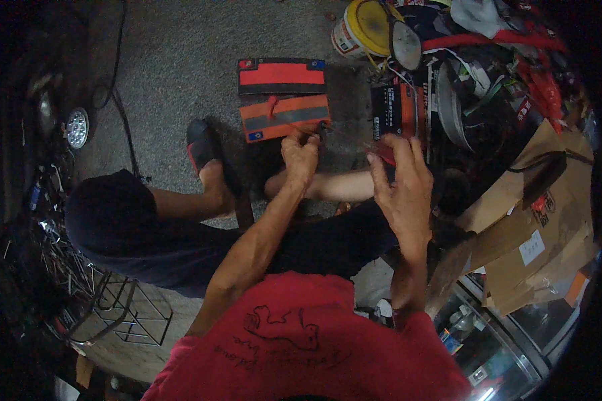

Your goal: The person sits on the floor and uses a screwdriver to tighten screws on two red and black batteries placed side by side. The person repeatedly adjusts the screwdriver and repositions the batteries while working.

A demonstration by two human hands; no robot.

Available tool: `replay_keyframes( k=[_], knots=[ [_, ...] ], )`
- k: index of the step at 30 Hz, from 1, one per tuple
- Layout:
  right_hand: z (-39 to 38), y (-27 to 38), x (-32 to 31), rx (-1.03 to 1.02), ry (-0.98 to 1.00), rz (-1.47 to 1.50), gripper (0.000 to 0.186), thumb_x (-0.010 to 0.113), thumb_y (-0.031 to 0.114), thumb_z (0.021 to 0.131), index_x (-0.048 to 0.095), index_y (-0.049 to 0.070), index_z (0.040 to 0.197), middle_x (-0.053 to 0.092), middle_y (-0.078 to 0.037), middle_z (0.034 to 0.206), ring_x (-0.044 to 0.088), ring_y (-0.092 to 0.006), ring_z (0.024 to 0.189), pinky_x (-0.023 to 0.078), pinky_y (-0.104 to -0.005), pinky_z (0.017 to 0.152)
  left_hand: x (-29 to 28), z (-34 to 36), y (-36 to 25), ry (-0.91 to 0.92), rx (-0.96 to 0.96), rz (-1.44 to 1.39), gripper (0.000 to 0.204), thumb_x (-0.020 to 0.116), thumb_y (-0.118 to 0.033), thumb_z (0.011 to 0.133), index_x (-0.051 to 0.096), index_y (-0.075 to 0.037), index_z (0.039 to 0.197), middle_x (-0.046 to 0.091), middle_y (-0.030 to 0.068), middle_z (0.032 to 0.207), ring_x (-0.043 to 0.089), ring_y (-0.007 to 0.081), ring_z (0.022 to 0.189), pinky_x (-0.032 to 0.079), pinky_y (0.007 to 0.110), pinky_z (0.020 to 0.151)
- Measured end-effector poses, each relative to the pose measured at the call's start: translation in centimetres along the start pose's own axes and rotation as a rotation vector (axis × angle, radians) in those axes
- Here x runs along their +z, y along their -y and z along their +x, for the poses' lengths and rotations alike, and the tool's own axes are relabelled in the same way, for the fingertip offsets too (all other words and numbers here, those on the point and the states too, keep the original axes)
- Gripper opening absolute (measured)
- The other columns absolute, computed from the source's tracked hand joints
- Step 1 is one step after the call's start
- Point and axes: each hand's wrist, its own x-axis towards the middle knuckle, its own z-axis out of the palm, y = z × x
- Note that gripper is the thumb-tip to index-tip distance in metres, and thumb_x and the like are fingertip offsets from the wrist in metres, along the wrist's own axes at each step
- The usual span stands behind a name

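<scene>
Two block-shaped batteries lie on the floor in front of me, one with a red top (281, 72) and a nearer one with an orange top (274, 123). My left hand (299, 157) is closed at the right end of the orange battery, fingertips pinched beside its dark terminal; what they grip is too small to make out. A thin red lead (272, 107) with a thicker end lies over the orange top and runs toward those fingers. Raised to the right, my right hand (405, 187) has its thumb and fingers curled round a small red object (385, 154), partly hidden.
A dark boxed battery (388, 110) stands right of the pair, below a white bucket with a yellow lid (368, 30). Piled clutter and a cardboard box (535, 220) fill the right side. A wire rack (134, 314) and a round lamp (77, 128) are at left.
</scene>
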Motion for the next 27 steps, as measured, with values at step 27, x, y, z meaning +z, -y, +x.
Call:
replay_keyframes(
  k=[27],
  knots=[
    [2.4, 1.2, 0.1, -0.12, 0.106, -0.072, 0.021, 0.06, 0.015, 0.081, 0.052, 0.003, 0.097, 0.059, -0.014, 0.087, 0.06, -0.0358, 0.077, 0.048, -0.0437, 0.064, -3.1, 5.0, -4.6, 0.315, 0.311, 0.931, 0.034, 0.066, -0.017, 0.073, 0.064, -0.01, 0.106, 0.062, 0.0127, 0.105, 0.059, 0.0346, 0.098, 0.047, 0.044, 0.081]
  ],
)
